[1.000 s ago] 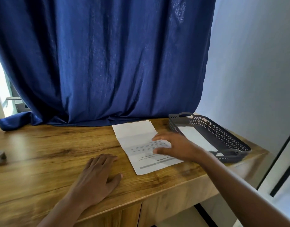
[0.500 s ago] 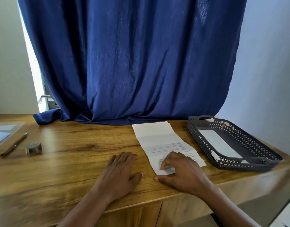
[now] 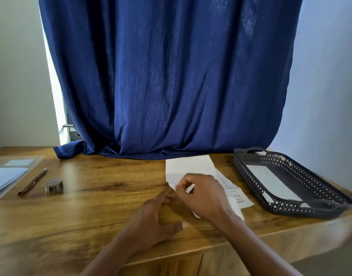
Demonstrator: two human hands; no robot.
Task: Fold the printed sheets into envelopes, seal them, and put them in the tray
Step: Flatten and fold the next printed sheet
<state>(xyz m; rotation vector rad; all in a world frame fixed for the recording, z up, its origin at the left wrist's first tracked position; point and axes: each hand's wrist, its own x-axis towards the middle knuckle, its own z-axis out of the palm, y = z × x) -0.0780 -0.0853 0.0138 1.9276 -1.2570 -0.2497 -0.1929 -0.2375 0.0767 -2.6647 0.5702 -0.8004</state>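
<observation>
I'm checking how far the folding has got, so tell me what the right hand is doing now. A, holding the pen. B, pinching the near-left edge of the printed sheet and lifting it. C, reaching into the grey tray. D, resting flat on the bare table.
B: the right hand has its fingers curled on the lifted edge of the printed sheet.

head | forward-down; close over desk [image 3: 95, 198] | facing curtain [image 3: 171, 76]

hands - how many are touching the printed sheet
1. The right hand pinches and lifts the printed sheet's near edge. The left hand rests on the table beside it; its fingertips look just short of the paper.
</observation>
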